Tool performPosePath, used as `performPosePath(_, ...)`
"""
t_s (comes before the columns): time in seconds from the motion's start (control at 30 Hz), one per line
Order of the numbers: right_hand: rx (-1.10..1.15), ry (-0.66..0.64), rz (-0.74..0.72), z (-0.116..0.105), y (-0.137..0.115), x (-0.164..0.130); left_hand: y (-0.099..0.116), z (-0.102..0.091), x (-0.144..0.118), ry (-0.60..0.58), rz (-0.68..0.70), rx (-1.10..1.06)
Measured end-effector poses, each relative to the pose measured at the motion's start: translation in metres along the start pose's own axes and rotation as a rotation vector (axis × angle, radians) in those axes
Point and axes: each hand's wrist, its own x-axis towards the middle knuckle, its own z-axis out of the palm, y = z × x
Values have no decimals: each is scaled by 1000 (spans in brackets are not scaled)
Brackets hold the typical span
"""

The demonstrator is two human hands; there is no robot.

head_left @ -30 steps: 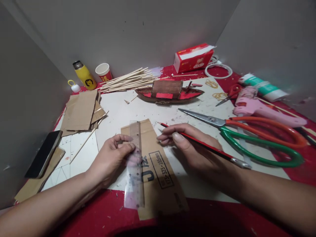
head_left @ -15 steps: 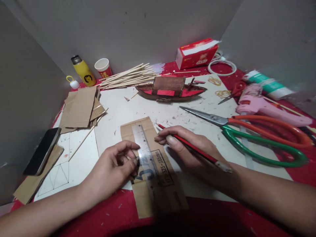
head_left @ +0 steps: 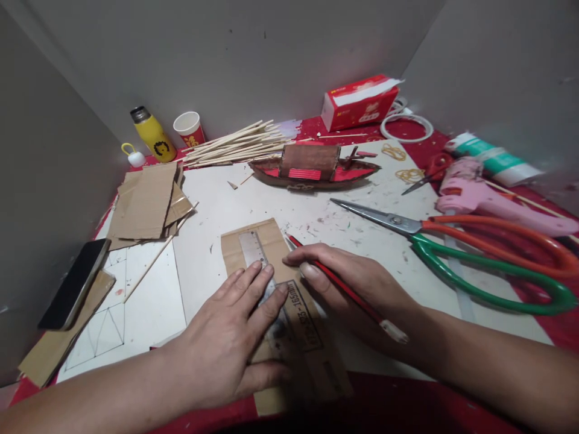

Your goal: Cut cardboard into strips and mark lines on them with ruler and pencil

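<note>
Left hand (head_left: 235, 343) flat, pinning clear ruler (head_left: 260, 265) on cardboard strip (head_left: 271, 289); right hand (head_left: 357, 289) pinches red pencil (head_left: 344, 286). Ruler may skid if pressure eases, skewing line.

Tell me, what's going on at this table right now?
A person is at a cluttered craft table. The left hand lies flat, pressing a clear ruler onto a cardboard piece. The right hand holds a red pencil, its tip beside the ruler's edge on the cardboard. Large scissors, a pink glue gun and a model boat lie further back, untouched.
</note>
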Motion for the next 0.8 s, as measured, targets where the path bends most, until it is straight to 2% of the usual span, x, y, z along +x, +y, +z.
performPosePath(0.27,-49,18,9,5,4,-1,-11,-2,0,9,-55,-152)
performPosePath(0.5,-63,22,11,6,7,-4,-21,-5,2,31,-61,-155)
performPosePath(0.8,-57,29,14,7,7,-3,-24,-4,1,78,-44,-165)
